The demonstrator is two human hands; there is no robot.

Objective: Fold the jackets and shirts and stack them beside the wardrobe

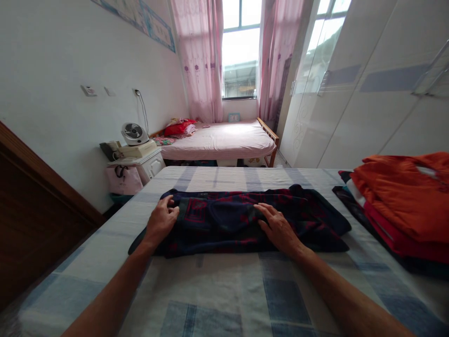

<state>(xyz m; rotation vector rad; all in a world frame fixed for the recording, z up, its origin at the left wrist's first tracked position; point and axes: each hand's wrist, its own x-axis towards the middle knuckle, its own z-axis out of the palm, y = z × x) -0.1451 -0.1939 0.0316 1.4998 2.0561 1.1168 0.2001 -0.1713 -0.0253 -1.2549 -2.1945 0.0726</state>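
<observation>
A dark navy garment with red and green patterning (224, 220) lies folded into a wide strip on the bed in front of me. My left hand (162, 219) rests at its left end, fingers bent and slightly apart over the cloth. On the right half of the garment, my right hand (277, 225) lies with its fingers stretched out and spread on the fabric. Neither hand visibly grips the cloth. The garment's right end is loose and uneven, reaching past my right hand.
A stack of folded clothes with an orange garment (403, 196) on top sits at the right. The checked bedsheet (217, 290) covers the bed. Beyond are a bedside cabinet (151, 164) bearing a small fan (134, 134), a second bed (224, 142) and a white wardrobe (351, 107).
</observation>
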